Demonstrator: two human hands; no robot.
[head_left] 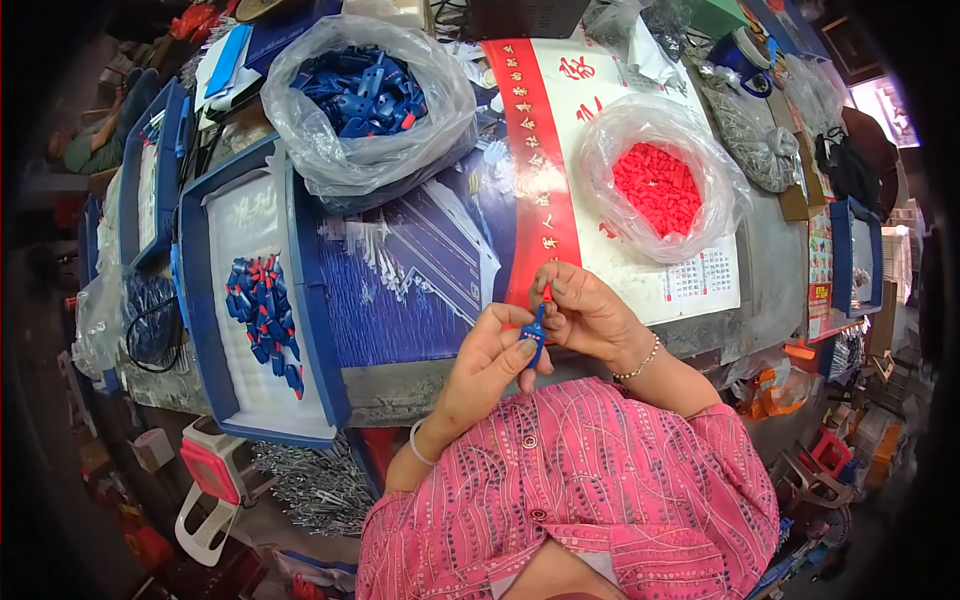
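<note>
Between the thumb and fingers of my left hand [482, 368] is a small blue plastic handle-like piece [534, 338] with a narrow neck pointing up. My right hand [590, 312] pinches a small red plastic cap [547, 294] at the tip of that neck. I cannot tell whether the cap is seated on the neck or only touching it. Both hands are close together at the table's near edge. Beyond my right hand, a clear plastic bag [716, 203] holds a heap of small red pieces [655, 188].
At the far left, a clear bag [350, 170] is full of blue pieces [365, 92]. A blue tray [318, 330] on the left holds a pile of blue-and-red pieces [264, 310]. Printed sheets [530, 150] cover the table. A stool [212, 470] and thin metal pieces [312, 485] sit below left.
</note>
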